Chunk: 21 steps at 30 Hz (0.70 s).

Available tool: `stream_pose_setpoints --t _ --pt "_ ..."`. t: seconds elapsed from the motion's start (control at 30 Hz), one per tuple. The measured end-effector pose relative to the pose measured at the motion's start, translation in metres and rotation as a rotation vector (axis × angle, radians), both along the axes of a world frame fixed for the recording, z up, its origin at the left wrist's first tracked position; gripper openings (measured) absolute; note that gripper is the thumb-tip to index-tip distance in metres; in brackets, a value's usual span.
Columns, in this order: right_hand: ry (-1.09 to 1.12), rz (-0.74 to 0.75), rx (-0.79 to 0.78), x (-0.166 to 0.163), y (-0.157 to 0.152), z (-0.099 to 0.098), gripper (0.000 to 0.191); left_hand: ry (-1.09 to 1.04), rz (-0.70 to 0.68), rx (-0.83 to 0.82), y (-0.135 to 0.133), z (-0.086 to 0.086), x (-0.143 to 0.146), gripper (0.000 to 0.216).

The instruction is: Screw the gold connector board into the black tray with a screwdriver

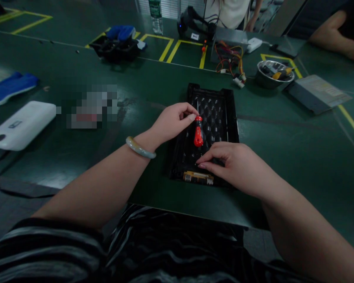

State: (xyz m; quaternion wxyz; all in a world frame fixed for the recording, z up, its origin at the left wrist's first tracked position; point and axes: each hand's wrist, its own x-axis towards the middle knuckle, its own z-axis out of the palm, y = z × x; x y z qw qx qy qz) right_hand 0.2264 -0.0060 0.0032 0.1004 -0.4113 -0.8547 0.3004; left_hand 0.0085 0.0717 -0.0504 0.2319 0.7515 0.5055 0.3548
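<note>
A black plastic frame with a dimpled inner panel [214,103] lies on the green table before me. Thumb and fingertips of my left hand [175,120] pinch a screwdriver with a red and black handle [198,137] near its collar. The handle points toward me over the panel, its thin shaft toward the far end. Above the panel's near part, my right hand [234,163] is closed in a pinch; a tiny glint shows at the fingertips, too small to name. A circuit board with connectors [197,177] sits at the frame's near edge.
Behind the frame stand a power supply with coloured cables [230,59] and a metal bowl of tools [274,74]. A flat grey box [318,92] lies right; a white device [22,125] and blue glove [13,86] lie left. Another person's arm [336,37] rests far right.
</note>
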Motion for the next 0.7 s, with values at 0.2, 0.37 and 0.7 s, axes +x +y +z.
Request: stream_pose_setpoints --t 0.2,0.37,0.7 --pt "-0.082 0.078 -0.072 -0.006 -0.004 -0.003 0.008 0.007 0.001 0.011 0.001 -0.001 0.000 0.018" --pt "-0.077 0.080 -0.032 -0.008 -0.005 -0.006 0.011 0.011 0.006 0.002 0.001 -0.002 0.000 0.019" --pt "-0.065 0.062 -0.034 -0.008 -0.005 -0.005 0.011 0.008 -0.004 0.008 0.001 -0.001 0.000 0.020"
